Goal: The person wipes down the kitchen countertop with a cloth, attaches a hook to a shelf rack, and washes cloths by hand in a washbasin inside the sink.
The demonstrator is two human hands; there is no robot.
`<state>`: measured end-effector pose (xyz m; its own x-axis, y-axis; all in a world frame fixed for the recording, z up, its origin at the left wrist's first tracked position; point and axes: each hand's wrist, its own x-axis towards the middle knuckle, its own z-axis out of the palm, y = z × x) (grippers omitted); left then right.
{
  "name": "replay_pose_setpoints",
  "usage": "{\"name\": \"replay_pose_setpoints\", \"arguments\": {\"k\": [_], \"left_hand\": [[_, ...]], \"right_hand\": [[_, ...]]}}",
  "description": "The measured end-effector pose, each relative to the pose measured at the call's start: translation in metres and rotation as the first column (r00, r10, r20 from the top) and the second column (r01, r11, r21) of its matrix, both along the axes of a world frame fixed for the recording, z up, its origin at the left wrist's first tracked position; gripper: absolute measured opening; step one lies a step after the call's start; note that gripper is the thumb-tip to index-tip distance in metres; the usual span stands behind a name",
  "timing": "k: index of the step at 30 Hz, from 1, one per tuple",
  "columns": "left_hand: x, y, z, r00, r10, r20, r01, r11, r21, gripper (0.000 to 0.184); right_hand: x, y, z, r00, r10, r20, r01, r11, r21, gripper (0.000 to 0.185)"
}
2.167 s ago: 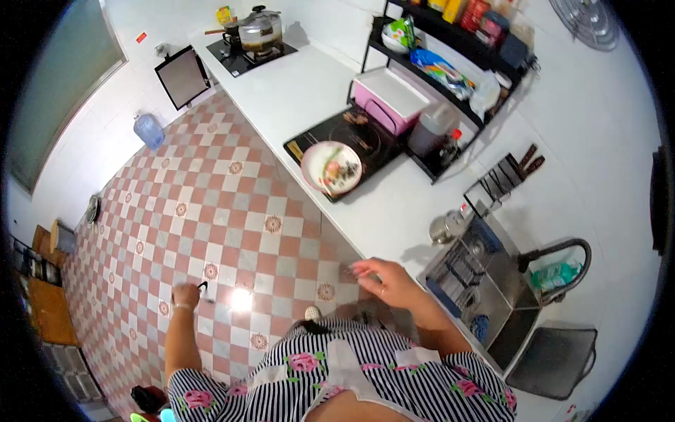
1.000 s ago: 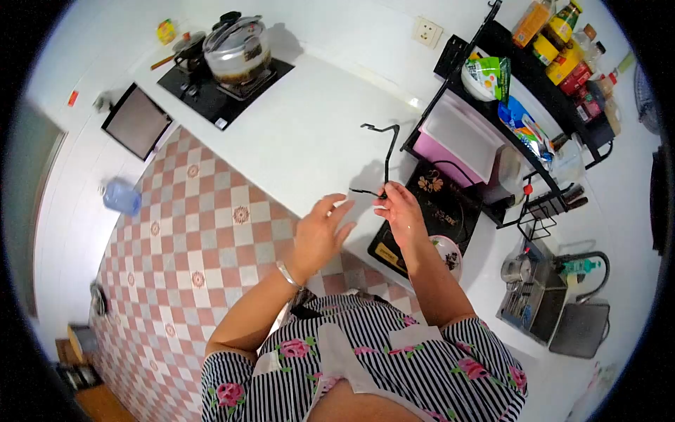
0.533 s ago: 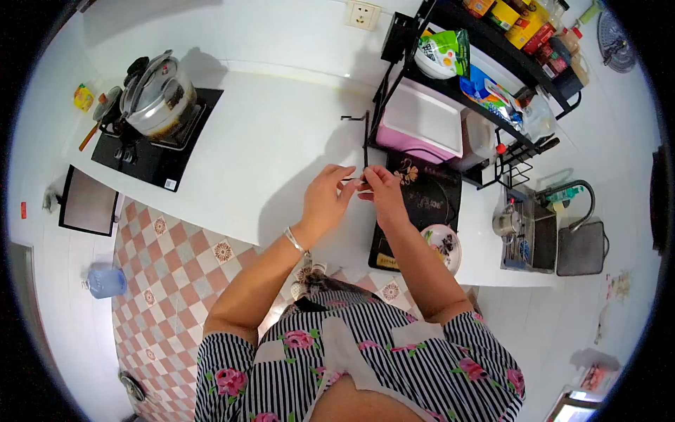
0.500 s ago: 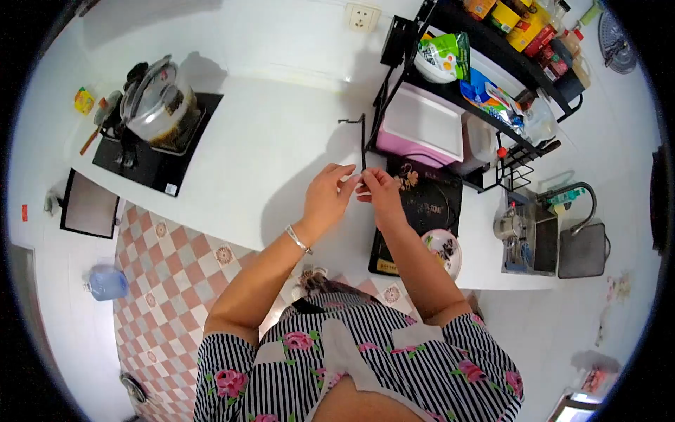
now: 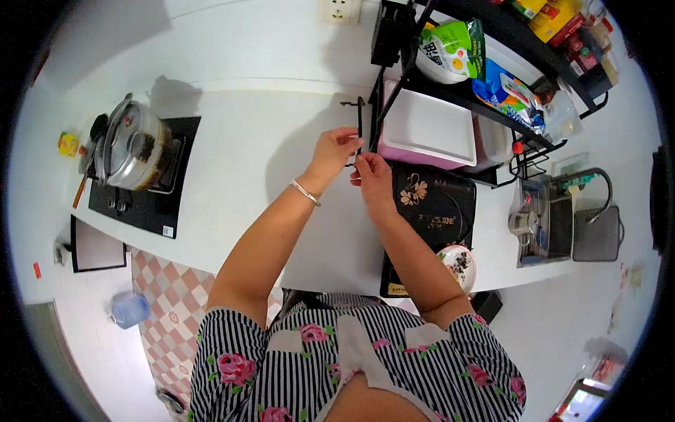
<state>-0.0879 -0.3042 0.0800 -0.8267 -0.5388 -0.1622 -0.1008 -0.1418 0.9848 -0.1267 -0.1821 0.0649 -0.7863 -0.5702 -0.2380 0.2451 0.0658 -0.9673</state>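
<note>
Over the white countertop (image 5: 239, 162), well to the right of the silver-coloured round pot (image 5: 151, 165) on its black flat hob (image 5: 144, 214), my two hands were together at one thing. On the left, my left hand (image 5: 329, 156), a silver-coloured bangle (image 5: 305, 193) at its wrist, had thumb and fingertips pinched on the middle of a thin black metal-looking rod with bent ends (image 5: 360, 116). The rod's long axis ran away from my body, almost straight ahead, and its far hook turned left beyond my fingertips. Neither hand was nearer in reach: both touched it, the left farther along, the right closer to me. Next, my right hand (image 5: 374, 184) pinched the near end, where a short piece also pointed left. Just right of the rod stood a tall black rack (image 5: 394, 88) and a pink white-lidded box (image 5: 429, 133), behind a black flower-patterned cooktop (image 5: 436, 204).
</note>
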Motion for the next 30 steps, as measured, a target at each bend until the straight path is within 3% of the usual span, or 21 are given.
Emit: {"name": "replay_pose_setpoints", "arguments": {"k": [2,5,6,7,9,12,18,22,25,30], "left_hand": [[-0.009,-0.009,-0.009,0.999,-0.032,0.011,0.032,0.999,0.012,0.031],[-0.009,-0.029,-0.003,0.985,-0.165,0.051,0.172,0.901,-0.398,0.025],[-0.006,-0.035,0.005,0.957,-0.208,0.204,0.281,0.841,-0.462,0.018],[-0.002,-0.045,0.009,0.957,-0.224,0.186,0.29,0.687,-0.666,0.016],[0.006,-0.067,0.012,0.95,-0.266,0.16,0.231,0.262,-0.937,0.012],[0.003,-0.097,0.023,0.874,-0.388,0.291,0.327,0.027,-0.945,0.012],[-0.025,-0.131,0.037,0.794,-0.451,0.409,0.287,-0.315,-0.905,0.021],[-0.047,-0.146,0.039,0.815,-0.492,0.306,0.181,-0.286,-0.941,0.023],[-0.065,-0.146,0.038,0.861,-0.45,0.237,0.134,-0.25,-0.959,0.024],[-0.087,-0.151,0.008,0.919,-0.372,0.132,0.11,-0.081,-0.991,0.028]], "right_hand": [[0.001,-0.003,0.007,1.0,0.003,0.002,-0.003,1.0,0.02,0.02],[-0.004,0.002,0.012,0.999,-0.054,-0.008,0.054,0.998,0.032,0.025],[-0.006,0.005,0.012,0.997,-0.079,-0.009,0.079,0.996,0.037,0.028],[-0.01,0.007,0.011,0.995,-0.096,0.024,0.096,0.995,0.036,0.031],[-0.018,0.01,0.011,0.987,-0.131,0.092,0.128,0.991,0.033,0.038],[-0.027,-0.002,0.011,0.95,-0.12,0.289,0.132,0.991,-0.025,0.044],[-0.046,-0.027,-0.015,0.8,-0.027,0.599,0.136,0.981,-0.137,0.035],[-0.047,-0.046,-0.019,0.787,0.008,0.616,0.237,0.919,-0.315,0.03],[-0.059,-0.057,-0.03,0.738,0.018,0.674,0.3,0.887,-0.352,0.028],[-0.062,-0.08,-0.034,0.829,-0.1,0.551,0.311,0.9,-0.304,0.021]]}}
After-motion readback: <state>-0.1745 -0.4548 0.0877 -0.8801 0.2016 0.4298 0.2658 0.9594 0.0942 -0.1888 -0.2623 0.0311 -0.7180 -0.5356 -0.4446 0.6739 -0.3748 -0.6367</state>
